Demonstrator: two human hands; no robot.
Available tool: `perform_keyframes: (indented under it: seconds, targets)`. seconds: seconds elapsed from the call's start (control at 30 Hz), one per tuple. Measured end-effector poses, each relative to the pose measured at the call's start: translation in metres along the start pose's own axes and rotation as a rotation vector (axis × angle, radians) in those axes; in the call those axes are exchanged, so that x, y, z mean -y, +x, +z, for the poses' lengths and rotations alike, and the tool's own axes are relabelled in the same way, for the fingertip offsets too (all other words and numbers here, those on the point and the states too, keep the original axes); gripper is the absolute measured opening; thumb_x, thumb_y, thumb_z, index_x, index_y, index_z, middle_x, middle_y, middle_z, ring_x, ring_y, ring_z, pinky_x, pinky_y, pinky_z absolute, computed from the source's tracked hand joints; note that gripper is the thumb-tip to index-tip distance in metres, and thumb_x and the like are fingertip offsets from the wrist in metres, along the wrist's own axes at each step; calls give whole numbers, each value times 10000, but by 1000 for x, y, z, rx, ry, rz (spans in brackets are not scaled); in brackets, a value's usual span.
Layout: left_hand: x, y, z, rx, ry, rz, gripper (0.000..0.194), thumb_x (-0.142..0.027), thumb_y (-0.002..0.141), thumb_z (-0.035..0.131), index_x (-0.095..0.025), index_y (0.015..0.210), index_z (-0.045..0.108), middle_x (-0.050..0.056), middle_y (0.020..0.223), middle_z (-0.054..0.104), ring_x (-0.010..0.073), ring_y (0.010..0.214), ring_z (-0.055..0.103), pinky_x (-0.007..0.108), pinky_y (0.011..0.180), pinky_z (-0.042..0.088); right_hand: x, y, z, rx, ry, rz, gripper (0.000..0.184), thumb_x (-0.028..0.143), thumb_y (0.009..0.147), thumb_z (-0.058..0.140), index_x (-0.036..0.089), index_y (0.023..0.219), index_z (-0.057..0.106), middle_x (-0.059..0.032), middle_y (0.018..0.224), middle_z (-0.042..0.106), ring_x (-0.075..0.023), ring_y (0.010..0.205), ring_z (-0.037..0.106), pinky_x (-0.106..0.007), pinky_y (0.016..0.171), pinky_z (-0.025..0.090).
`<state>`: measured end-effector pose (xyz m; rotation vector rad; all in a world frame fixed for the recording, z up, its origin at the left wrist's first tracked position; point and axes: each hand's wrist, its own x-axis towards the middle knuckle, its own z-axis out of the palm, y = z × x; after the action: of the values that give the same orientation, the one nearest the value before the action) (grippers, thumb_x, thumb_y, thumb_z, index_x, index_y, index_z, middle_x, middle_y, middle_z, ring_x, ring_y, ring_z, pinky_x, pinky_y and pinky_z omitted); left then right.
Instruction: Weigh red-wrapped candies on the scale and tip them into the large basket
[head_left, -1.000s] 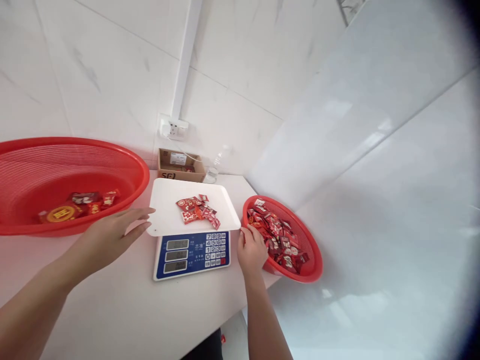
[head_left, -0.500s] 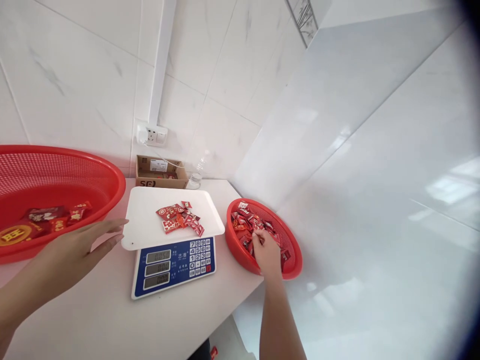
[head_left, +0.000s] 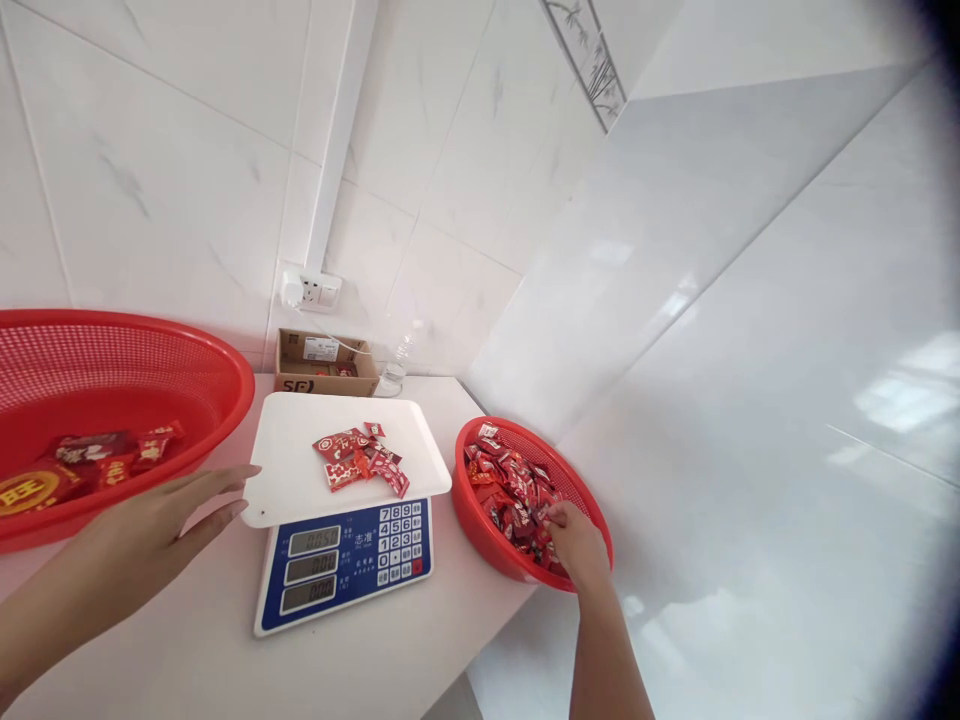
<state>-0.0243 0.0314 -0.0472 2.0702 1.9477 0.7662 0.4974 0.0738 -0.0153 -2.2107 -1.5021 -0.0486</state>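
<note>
My left hand (head_left: 161,525) is open, its fingers stretched out to the left edge of the white weighing tray (head_left: 285,450). Several red wrapped candies (head_left: 367,465) lie in a loose pile on that tray. Below it is the blue panel of the digital scale (head_left: 360,545), with number keys and three displays. My right hand (head_left: 581,545) reaches into the smaller red basket (head_left: 480,545), which holds many red candy packets (head_left: 510,475). Its fingers are pinched together among the packets; what is between them, if anything, I cannot make out.
On the left stands a large red basket (head_left: 225,400) with bigger red packets (head_left: 94,450) inside. Behind the scale are an open cardboard box (head_left: 326,385) and a clear plastic bottle (head_left: 397,365). A cable runs from the wall socket (head_left: 311,290). Tiled walls bound the white table (head_left: 397,640).
My right hand has moved right and toward the near side of the smaller basket. The left hand stays by the tray's edge. The candies on the tray lie as before.
</note>
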Motion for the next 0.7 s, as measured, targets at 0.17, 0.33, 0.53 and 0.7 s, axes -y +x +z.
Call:
perform_keyframes:
  seconds: [0.17, 0.33, 0.53, 0.7]
  targets:
    - [7, 1, 2, 10, 46, 41, 436, -557, 870, 365, -392, 1241, 522, -75, 1231, 630, 237, 1156, 577, 427, 1043, 410, 16, 1, -19, -51, 268, 52, 196, 331, 738, 509, 214, 867, 601, -39, 920, 700, -184, 808, 646, -302, 721, 477]
    - [-19, -5, -11, 20, 20, 28, 465, -550, 874, 335, -354, 1256, 514, -47, 1293, 588, 244, 1151, 582, 394, 955, 487, 62, -19, -15, -83, 585, -29, 384, 424, 760, 539, 199, 1068, 594, -86, 1057, 678, -216, 936, 643, -344, 815, 504]
    - [-48, -11, -29, 85, -50, -44, 455, -527, 877, 328, -335, 1232, 537, -23, 1273, 603, 228, 1177, 559, 386, 960, 483, 147, -50, 25, 17, 729, -371, 301, 360, 801, 520, 180, 997, 662, -110, 1066, 675, -219, 994, 619, -380, 906, 475]
    - [-47, -14, -30, 61, -64, -19, 443, -539, 877, 359, -341, 1227, 546, -12, 1271, 606, 232, 1143, 584, 327, 867, 526, 204, -58, 52, 67, 809, -539, 222, 274, 824, 490, 183, 908, 674, -88, 964, 687, -183, 911, 631, -329, 838, 502]
